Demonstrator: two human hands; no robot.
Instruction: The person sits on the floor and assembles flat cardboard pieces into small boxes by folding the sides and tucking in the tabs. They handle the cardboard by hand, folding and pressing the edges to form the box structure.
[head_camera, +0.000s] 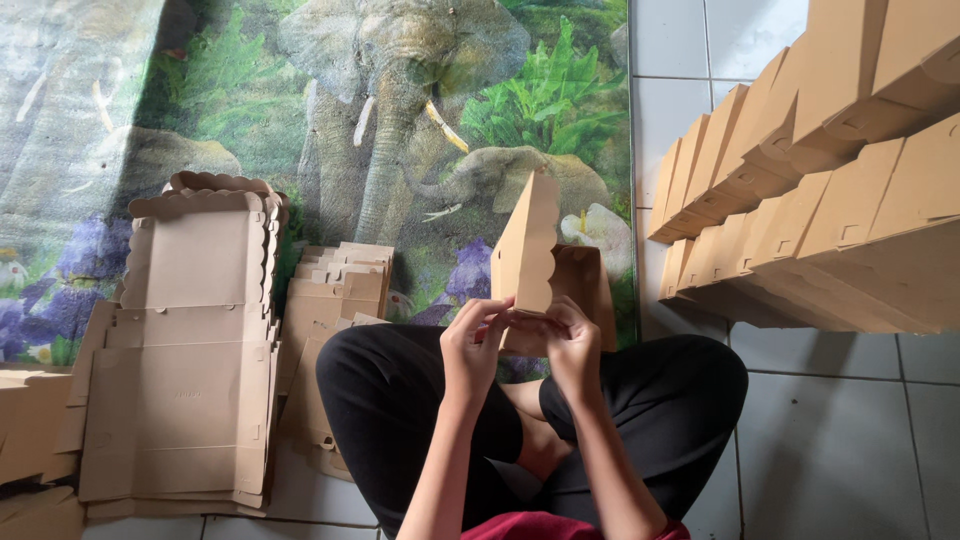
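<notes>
A: Entry, head view. State of the grip, both hands?

B: Left hand (475, 345) and right hand (572, 345) are both closed on one part-folded brown cardboard box (540, 265). Fingers curl over its lower edge, thumbs on the near face. The two hands almost touch each other at the middle.

A: Where does the box sit?

B: Held in the air above the person's crossed legs in black trousers (400, 410), just in front of the knees. One flap with a scalloped edge stands upright and points away from the person; a second panel lies behind it, to the right.

A: Next ring outward?

B: To the left of the legs, on the floor, a stack of flat unfolded box blanks (180, 390), same brown card, top edges scalloped. Between that stack and the left knee, a smaller pile of flat blanks (335, 290), partly under the knee.

A: And to the right?

B: A heap of folded boxes (820, 220), leaning in rows, well apart from the hands, resting on the white tiled floor (840, 440).

A: Underneath?

B: A printed mat with elephants and green plants (420, 110) covers the floor ahead of the person; the blanks lie on its near edge. A red garment hem (545, 527) shows at the bottom edge.
</notes>
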